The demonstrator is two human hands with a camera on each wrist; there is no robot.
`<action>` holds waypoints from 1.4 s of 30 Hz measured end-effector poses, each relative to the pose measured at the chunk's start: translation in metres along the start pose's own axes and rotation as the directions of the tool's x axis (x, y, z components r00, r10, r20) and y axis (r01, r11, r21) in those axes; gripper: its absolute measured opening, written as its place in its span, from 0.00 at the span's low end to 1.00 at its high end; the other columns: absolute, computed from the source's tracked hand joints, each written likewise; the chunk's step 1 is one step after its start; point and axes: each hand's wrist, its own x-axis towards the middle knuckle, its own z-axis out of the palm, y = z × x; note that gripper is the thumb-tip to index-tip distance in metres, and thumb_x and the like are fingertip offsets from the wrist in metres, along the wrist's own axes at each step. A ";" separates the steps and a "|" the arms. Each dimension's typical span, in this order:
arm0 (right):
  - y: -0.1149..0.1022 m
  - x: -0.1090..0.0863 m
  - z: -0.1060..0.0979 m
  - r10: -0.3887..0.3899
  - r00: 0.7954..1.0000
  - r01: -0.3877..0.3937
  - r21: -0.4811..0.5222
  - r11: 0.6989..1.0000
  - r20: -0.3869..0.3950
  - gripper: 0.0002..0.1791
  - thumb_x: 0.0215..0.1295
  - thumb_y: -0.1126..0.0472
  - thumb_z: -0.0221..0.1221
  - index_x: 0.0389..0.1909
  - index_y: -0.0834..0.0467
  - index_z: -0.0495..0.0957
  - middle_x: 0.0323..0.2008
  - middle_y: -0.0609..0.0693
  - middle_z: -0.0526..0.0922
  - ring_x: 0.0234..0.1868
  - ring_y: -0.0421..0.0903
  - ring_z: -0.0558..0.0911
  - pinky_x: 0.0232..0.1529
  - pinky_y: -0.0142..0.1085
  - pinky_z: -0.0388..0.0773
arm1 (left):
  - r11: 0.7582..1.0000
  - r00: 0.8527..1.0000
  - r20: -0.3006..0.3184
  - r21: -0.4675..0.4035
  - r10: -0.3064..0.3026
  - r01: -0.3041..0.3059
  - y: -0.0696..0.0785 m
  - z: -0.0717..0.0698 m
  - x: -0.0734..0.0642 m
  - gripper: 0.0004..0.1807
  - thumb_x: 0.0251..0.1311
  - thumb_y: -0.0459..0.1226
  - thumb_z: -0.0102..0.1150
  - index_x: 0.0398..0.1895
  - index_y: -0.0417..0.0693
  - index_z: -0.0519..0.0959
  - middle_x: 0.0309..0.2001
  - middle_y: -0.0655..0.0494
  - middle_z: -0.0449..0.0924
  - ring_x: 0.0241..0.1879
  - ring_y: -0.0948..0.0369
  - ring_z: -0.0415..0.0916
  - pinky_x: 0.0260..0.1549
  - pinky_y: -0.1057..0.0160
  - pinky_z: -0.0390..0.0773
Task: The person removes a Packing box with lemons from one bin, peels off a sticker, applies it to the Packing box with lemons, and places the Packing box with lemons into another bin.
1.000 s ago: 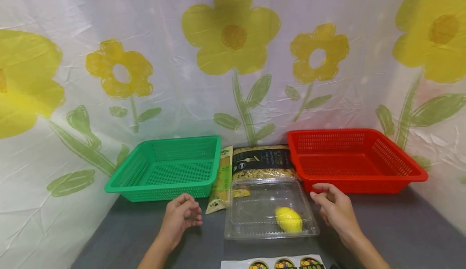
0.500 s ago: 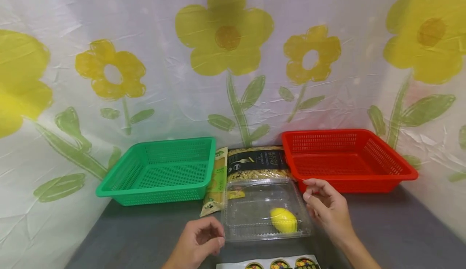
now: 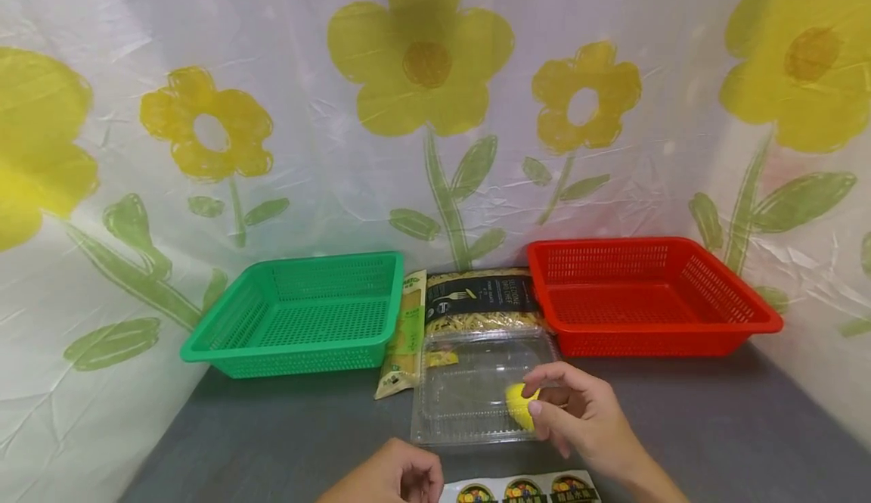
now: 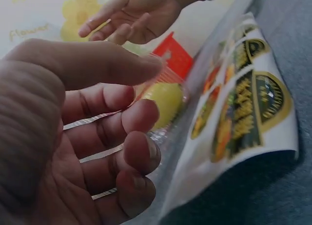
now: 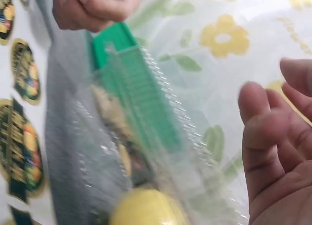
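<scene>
Left hand [image 3: 398, 480] low, fingers loosely curled; right hand [image 3: 578, 416] forward, fingers relaxed, both empty.

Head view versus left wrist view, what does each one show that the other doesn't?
Only the head view shows the green basket, the red basket and the pasta packet. Only the left wrist view shows the left hand's curled fingers close up. Both show the yellow lemon, the sticker sheet and the right hand.

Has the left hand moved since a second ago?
Yes. The left hand went right and nearer the camera, away from the green basket, to the sticker sheet.
</scene>
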 end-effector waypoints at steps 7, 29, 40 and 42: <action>0.009 -0.007 0.016 0.127 0.976 -0.140 0.063 0.988 0.177 0.12 0.68 0.76 0.57 0.50 0.65 0.79 0.30 0.65 0.80 0.21 0.52 0.81 0.11 0.37 0.76 | 0.992 1.000 0.022 0.130 0.004 -0.007 -0.013 0.002 0.007 0.08 0.60 0.29 0.64 0.29 0.31 0.79 0.22 0.64 0.74 0.21 0.76 0.68 0.23 0.77 0.70; 0.051 -0.015 0.042 0.383 0.778 -0.271 -0.284 0.920 0.499 0.10 0.68 0.64 0.63 0.49 0.60 0.84 0.23 0.36 0.75 0.24 0.26 0.71 0.26 0.23 0.73 | 0.968 0.998 -0.066 0.250 -0.024 0.040 -0.025 0.005 0.015 0.03 0.59 0.26 0.65 0.31 0.39 0.84 0.23 0.53 0.80 0.20 0.74 0.71 0.21 0.73 0.75; 0.050 -0.014 0.046 0.429 0.784 -0.249 -0.407 0.879 0.448 0.14 0.62 0.64 0.68 0.49 0.57 0.84 0.22 0.33 0.72 0.23 0.26 0.69 0.26 0.24 0.73 | 0.968 0.995 -0.085 0.244 -0.045 0.064 -0.028 0.005 0.010 0.02 0.60 0.30 0.67 0.32 0.44 0.86 0.23 0.67 0.77 0.21 0.74 0.71 0.22 0.73 0.75; 0.050 -0.013 0.047 0.422 0.791 -0.222 -0.435 0.873 0.443 0.14 0.61 0.65 0.69 0.48 0.56 0.84 0.22 0.32 0.72 0.23 0.26 0.69 0.27 0.24 0.73 | 0.965 0.995 -0.093 0.255 -0.044 0.067 -0.028 0.005 0.010 0.02 0.58 0.30 0.68 0.32 0.45 0.85 0.22 0.69 0.76 0.21 0.74 0.71 0.23 0.73 0.75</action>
